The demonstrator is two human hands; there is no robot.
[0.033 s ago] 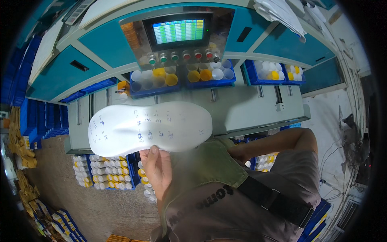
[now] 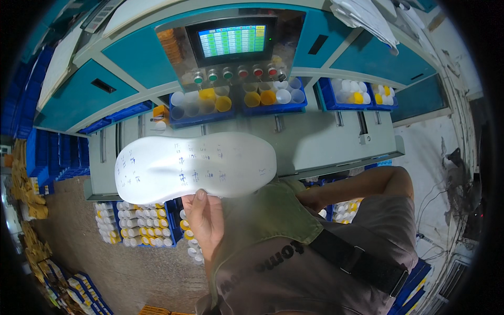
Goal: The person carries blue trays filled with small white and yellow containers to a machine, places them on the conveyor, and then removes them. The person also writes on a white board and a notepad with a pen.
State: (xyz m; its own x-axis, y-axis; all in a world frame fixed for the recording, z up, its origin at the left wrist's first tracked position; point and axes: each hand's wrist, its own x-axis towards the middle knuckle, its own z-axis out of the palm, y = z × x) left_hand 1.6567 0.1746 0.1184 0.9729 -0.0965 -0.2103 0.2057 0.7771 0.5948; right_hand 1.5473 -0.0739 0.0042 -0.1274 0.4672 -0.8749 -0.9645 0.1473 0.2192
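Observation:
A white, sole-shaped piece (image 2: 241,157) with rounded ends, a narrower waist and small handwritten marks lies across the view in front of the worktop. My left hand (image 2: 207,218) pinches its near edge at the waist. The thumb presses on the marked face, and the other fingers are partly hidden beneath the piece. My right arm is bent at the elbow, and my right hand (image 2: 311,199) rests against the green apron (image 2: 283,212) at my waist. Its fingers are out of sight.
A teal machine (image 2: 126,94) with a lit screen (image 2: 232,41) and push buttons stands behind a pale worktop (image 2: 310,139). Blue bins (image 2: 275,109) of white and yellow cups line its back. Crates of similar pieces (image 2: 144,226) stand below, left. Loose cables (image 2: 430,199) hang at right.

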